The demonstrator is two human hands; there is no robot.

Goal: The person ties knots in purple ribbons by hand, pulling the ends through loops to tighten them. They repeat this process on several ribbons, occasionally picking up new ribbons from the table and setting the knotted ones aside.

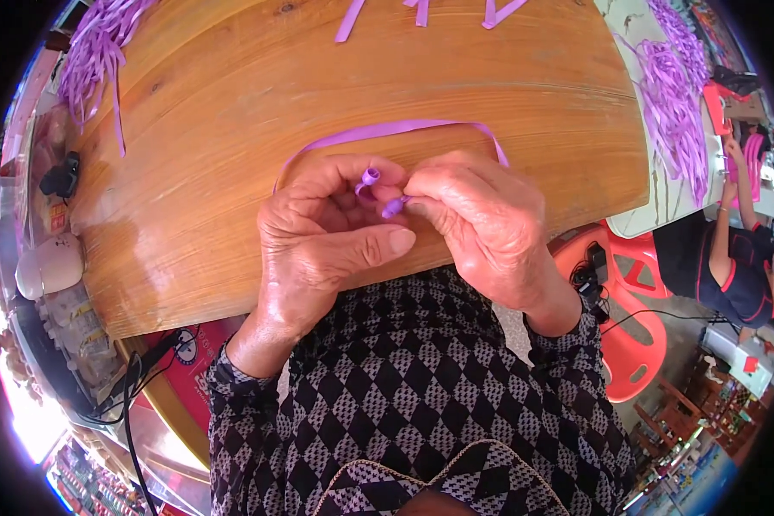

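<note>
Left hand point(314, 228): curling half open, thumb standing clear; can't tell if gripping
Right hand point(482, 219): pinching rolled purple ribbon point(394, 207), fingertips closed
Ribbon position: curling between hands, above table point(232, 95)
Handling: keeping pinch light, rolls uncrushed

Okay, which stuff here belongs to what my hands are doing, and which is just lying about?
Belongs, it seems:
purple ribbon, pinched by your right hand
wooden table, under the work
loose purple strips at its far edge
purple bundles on both sides

Apparently just lying about:
white rounded object
small black object
red plastic chair
</note>
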